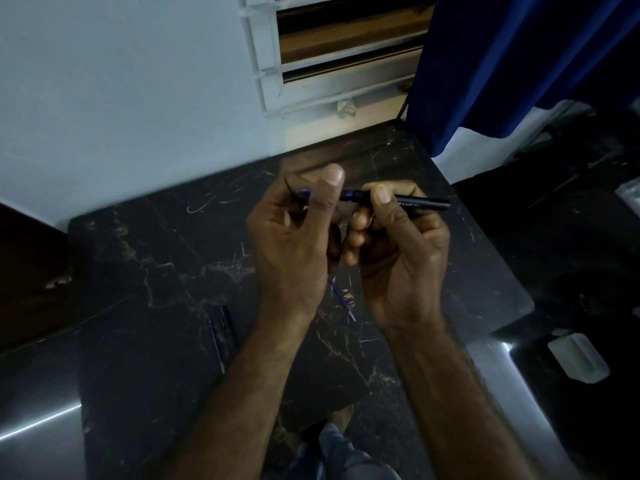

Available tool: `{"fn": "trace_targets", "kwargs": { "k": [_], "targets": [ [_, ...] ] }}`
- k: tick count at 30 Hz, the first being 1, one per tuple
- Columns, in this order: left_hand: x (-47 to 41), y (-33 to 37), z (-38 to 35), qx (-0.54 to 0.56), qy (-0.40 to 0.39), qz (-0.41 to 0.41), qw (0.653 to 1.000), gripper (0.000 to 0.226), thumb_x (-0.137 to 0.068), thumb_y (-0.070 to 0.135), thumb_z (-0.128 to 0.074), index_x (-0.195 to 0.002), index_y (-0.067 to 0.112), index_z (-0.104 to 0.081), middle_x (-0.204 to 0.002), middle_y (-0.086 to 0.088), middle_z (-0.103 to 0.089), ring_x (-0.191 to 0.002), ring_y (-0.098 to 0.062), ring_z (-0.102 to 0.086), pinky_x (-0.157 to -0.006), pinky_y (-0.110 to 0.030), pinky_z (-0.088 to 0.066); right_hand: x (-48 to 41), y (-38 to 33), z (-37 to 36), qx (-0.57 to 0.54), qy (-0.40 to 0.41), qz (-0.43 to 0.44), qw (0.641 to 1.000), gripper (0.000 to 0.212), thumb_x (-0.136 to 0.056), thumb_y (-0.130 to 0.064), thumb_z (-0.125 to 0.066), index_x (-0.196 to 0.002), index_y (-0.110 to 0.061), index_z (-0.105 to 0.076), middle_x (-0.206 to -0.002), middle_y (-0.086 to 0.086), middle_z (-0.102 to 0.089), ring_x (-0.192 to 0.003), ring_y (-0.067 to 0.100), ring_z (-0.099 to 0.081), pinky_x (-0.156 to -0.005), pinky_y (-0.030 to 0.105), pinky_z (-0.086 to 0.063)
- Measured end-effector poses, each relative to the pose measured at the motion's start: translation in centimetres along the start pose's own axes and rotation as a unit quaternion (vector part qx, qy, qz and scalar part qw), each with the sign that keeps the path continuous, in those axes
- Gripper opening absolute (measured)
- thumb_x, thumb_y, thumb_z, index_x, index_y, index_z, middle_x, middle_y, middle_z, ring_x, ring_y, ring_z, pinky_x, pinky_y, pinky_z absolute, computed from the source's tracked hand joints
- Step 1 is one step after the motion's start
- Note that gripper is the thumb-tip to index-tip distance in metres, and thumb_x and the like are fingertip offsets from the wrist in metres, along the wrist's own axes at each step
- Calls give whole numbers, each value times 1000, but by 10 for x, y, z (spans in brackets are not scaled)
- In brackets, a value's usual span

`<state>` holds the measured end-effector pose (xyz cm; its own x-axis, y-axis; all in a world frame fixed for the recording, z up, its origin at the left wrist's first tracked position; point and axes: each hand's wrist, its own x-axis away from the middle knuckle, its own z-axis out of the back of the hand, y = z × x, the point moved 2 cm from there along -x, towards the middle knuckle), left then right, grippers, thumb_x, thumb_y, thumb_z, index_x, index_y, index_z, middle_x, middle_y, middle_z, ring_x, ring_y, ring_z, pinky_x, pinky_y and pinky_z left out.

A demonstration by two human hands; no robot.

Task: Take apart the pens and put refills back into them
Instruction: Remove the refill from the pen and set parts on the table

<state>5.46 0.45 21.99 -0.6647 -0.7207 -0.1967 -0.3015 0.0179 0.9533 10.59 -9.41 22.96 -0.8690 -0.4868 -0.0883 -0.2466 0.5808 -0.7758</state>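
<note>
Both hands are raised over a black marble table (166,271). My right hand (398,244) grips a black pen barrel (422,203) that lies level and points left. My left hand (294,233) pinches the pen's blue front piece (305,192), which sticks out past my thumb; the two parts meet between my thumbs at a blue joint. On the table below my wrists lies a thin loose refill (343,299). Two more dark blue pen parts (220,336) lie side by side to the left of my left forearm.
The table stands against a pale wall (121,81) with a louvred window (346,53) behind it. A blue curtain (519,64) hangs at the upper right. A clear plastic case (578,358) lies on a dark surface at the right. My foot (341,420) shows below the table edge.
</note>
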Motion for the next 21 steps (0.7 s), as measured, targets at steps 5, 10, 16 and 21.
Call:
{"fn": "trace_targets", "kwargs": {
  "k": [5, 10, 16, 21],
  "targets": [
    [1, 2, 6, 49, -65, -3, 997, 17, -106, 22, -62, -113, 6, -63, -74, 0, -68, -54, -21, -63, -46, -26, -49, 0, 2, -3, 0, -3, -3, 1000, 11, -102, -11, -56, -97, -2, -61, -71, 6, -62, -56, 14, -59, -47, 27, -50],
    [2, 0, 12, 21, -39, -24, 999, 17, -106, 17, -67, -109, 0, -71, -81, -8, -73, -54, -40, -63, -45, -30, -47, -1, 0, -3, -2, -6, -2, 1000, 10, -103, -8, -55, -97, -2, -61, -71, 5, -62, -56, 13, -60, -46, 25, -51],
    [3, -1, 8, 35, 5, -5, 999, 23, -109, 16, -61, -91, 2, -62, -63, -4, -66, -44, -19, -60, -41, -22, -45, 3, 6, -7, 12, -3, -7, 1000, 10, -100, -11, -58, -97, -2, -61, -71, 6, -62, -56, 14, -60, -47, 26, -50],
    [4, 0, 17, 53, -52, -12, 997, 23, -104, 18, -63, -118, 1, -62, -88, -24, -66, -62, -26, -62, -51, -29, -50, 1, 7, -6, 20, -11, -11, 1000, 10, -104, -7, -52, -99, -2, -60, -71, 4, -61, -57, 14, -59, -47, 27, -50]
  ]
}}
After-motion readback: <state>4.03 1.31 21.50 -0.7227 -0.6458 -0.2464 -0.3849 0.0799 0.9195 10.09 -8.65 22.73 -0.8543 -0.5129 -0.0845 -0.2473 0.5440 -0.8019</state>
